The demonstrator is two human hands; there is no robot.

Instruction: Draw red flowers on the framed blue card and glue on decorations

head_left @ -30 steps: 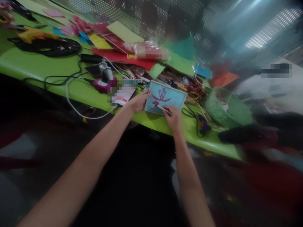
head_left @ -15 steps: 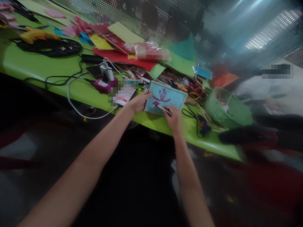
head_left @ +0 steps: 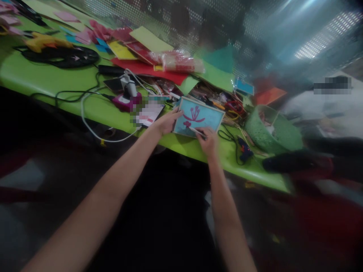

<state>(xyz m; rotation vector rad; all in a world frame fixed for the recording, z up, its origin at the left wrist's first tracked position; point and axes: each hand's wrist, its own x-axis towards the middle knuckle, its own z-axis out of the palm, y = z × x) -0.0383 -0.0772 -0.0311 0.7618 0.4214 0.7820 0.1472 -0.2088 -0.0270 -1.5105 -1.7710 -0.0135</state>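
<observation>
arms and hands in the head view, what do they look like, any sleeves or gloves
Both arms are bare as far as they show, without sleeves. The left hand and right hand wear no gloves; no watch is visible.

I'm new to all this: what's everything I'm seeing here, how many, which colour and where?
Framed picture: one, blue with dark pink shapes, between the hands
Pen-like tool: one, whitish, over the picture
Socket block: one, purple, left of the hands
Cable loop: one, white, hanging over the front edge
Mask: one, black, table's left
Paper sheets: several, mixed colours, along the back
Wrapped pack: one, pale and red, on red paper
Basket: one, green, right
Table: one, green, beneath
Smaller clutter: too blurred to count
Left hand: one, bare, at the picture's left edge
Right hand: one, bare, holding the tool
</observation>
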